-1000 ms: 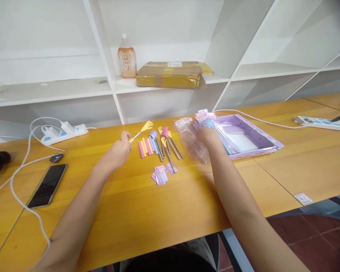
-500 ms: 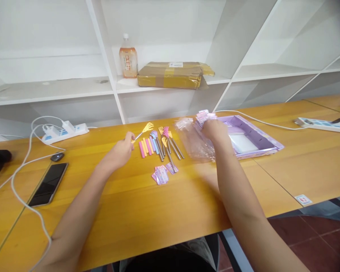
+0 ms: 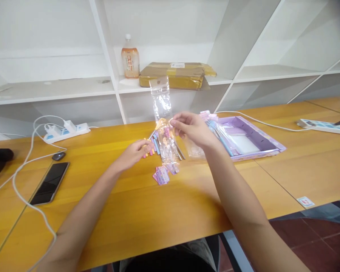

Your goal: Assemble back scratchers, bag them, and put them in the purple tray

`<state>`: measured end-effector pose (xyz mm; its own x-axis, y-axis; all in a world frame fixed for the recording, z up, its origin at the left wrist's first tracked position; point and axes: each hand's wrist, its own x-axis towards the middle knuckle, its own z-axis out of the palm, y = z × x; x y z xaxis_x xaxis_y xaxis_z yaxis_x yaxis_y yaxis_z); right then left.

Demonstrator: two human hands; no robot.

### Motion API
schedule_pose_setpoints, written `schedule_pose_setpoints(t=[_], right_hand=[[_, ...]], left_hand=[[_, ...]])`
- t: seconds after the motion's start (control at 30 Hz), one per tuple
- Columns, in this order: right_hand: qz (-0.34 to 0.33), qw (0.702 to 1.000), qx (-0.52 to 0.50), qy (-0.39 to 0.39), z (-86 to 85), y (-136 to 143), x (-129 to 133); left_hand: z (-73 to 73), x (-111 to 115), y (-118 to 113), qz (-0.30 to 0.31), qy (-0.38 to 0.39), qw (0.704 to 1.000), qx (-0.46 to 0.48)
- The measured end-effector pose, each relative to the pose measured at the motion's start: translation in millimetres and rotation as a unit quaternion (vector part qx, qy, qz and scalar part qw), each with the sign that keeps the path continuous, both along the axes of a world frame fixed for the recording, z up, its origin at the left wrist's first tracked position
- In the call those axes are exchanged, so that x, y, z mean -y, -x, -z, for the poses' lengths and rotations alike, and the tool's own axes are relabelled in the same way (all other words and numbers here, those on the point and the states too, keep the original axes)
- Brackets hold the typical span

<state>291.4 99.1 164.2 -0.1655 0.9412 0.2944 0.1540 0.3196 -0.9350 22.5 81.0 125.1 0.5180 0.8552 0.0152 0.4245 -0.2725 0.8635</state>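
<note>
My left hand (image 3: pixel 134 153) is closed on a back scratcher (image 3: pixel 160 123) with a yellow hand-shaped head, which points up and right. My right hand (image 3: pixel 192 129) pinches the side of a clear plastic bag (image 3: pixel 161 99), held upright in front of the yellow head. Behind and below the bag lie more back scratchers with metal rods (image 3: pixel 181 152) and coloured heads, partly seen through the film. Pink, yellow and blue handles (image 3: pixel 155 145) lie beside my left fingers, partly covered by them. A small pile of printed purple cards (image 3: pixel 161 175) rests in front.
A purple box tray (image 3: pixel 272 145) with bagged items (image 3: pixel 222 138) stands right, more clear bags (image 3: pixel 195 149) beside it. A phone (image 3: pixel 50 184), mouse (image 3: pixel 58 155) and power strip (image 3: pixel 66 133) with cables lie left. A bottle (image 3: pixel 130 62) and taped carton (image 3: pixel 172 75) sit on the shelf.
My right hand has moved left from the bags by the tray, bringing a clear bag with it. My left hand has moved right with the yellow back scratcher, towards the bag.
</note>
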Motion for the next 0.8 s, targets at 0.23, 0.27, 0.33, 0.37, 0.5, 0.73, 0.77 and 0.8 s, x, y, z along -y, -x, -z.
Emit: schedule_pose_setpoints(t=[0.23,0.27,0.33,0.37,0.5,0.73,0.77,0.8], right_hand=[[-0.070,0.986,-0.138,0.057,23.1,38.3,-3.8],[-0.064,0.985,-0.147,0.068,27.9,43.6,-4.6],[-0.077,0.983,-0.144,0.089,38.2,55.1,-5.4],[-0.090,0.981,-0.140,0.094,43.2,60.7,-5.7],[-0.090,0.981,-0.160,0.060,57.3,72.3,-9.7],[-0.002,0.980,-0.197,-0.006,35.2,41.1,-13.0],[-0.025,0.985,-0.170,-0.011,28.4,35.9,-8.9],[-0.057,0.990,-0.131,-0.016,21.4,31.5,-3.6]], left_hand=[[8.8,4.6,-12.5,-0.045,-0.027,0.996,0.071],[8.4,5.4,-12.9,-0.049,-0.030,0.995,0.079],[7.0,7.4,-13.8,-0.048,-0.039,0.994,0.087],[6.3,8.4,-14.4,-0.050,-0.046,0.994,0.087],[6.4,9.5,-16.9,-0.054,-0.053,0.992,0.100],[3.3,-2.6,-7.6,-0.188,-0.016,0.917,0.352],[0.7,-4.2,-4.7,-0.204,-0.017,0.903,0.378],[-2.3,-5.5,-1.6,-0.213,-0.021,0.892,0.397]])
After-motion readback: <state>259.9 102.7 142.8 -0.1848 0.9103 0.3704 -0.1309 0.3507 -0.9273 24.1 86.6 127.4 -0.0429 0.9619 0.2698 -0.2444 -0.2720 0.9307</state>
